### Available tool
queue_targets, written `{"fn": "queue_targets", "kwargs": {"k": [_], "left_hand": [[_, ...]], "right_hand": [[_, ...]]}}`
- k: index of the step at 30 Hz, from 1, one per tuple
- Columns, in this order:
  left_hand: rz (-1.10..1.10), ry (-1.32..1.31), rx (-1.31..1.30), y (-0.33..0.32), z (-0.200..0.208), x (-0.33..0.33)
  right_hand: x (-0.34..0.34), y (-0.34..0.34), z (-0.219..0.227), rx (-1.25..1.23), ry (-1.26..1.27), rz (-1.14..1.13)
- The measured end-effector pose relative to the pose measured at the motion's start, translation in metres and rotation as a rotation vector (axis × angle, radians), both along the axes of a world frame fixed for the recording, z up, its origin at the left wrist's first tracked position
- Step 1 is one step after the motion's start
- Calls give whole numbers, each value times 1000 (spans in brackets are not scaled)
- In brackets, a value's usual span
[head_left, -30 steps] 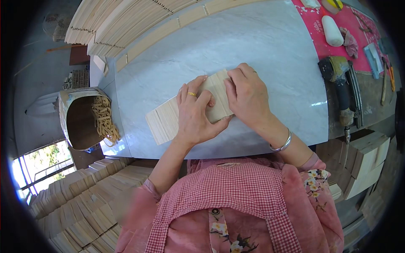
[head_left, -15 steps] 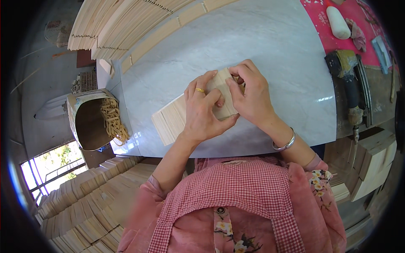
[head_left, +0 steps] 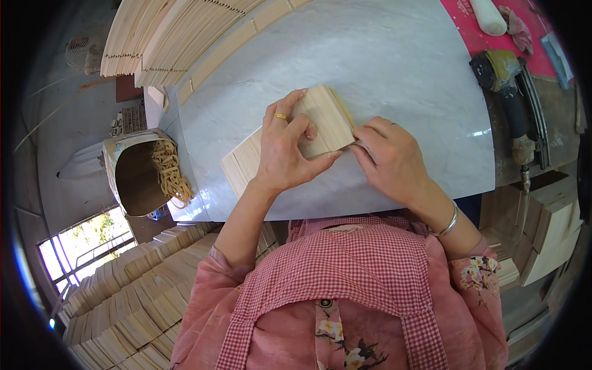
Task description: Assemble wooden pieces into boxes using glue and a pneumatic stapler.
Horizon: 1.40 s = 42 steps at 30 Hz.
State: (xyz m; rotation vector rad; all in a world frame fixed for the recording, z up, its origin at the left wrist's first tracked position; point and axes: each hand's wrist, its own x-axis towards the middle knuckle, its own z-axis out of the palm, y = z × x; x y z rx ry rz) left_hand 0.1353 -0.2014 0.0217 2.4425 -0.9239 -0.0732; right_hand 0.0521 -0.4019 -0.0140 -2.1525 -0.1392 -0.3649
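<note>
On the desk [head_left: 425,80], toward its front edge, the left hand [head_left: 282,143] clamps a wooden-slat bundle [head_left: 332,117]; whether the right hand [head_left: 394,161], at its corner, pinches is unclear. Slackened hold could scatter it.

The shirt [head_left: 277,336] is dusty pink, with a print of white blossoms [head_left: 480,272] on the right sleeve [head_left: 481,308] and down the placket [head_left: 331,339], where a dark round button [head_left: 325,303] shows. Over it goes an apron [head_left: 364,265] in fine red-and-white check, with two broad straps [head_left: 425,342]. The left hand [head_left: 280,151] wears a gold-coloured ring [head_left: 280,116]; a smooth silvery bangle [head_left: 452,222] circles the right wrist [head_left: 433,206].
</note>
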Motion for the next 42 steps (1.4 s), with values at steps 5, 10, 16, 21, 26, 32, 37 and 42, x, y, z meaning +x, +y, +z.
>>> {"fn": "queue_targets", "kwargs": {"k": [5,10,16,21,26,32,37,42], "left_hand": [[-14,-34,11,2,-3,0],[-41,-46,1,4,-5,2],[-37,-26,6,4,-3,1],[-33,-36,-5,3,-3,1],[-37,-40,-4,3,-5,2],[-39,-44,-4,8,-8,2],[-30,-17,-34,3,-7,2],[-39,-12,-69,3,-9,4]], "right_hand": [[-2,2,3,-158,-38,11],[0,4,7,-273,-60,41],[13,-16,2,39,119,117],[35,-22,-6,238,399,171],[57,-20,-8,-181,442,273],[87,-39,-14,-117,440,416],[98,-17,-24,184,332,243],[122,-11,-18,-130,479,278]]}}
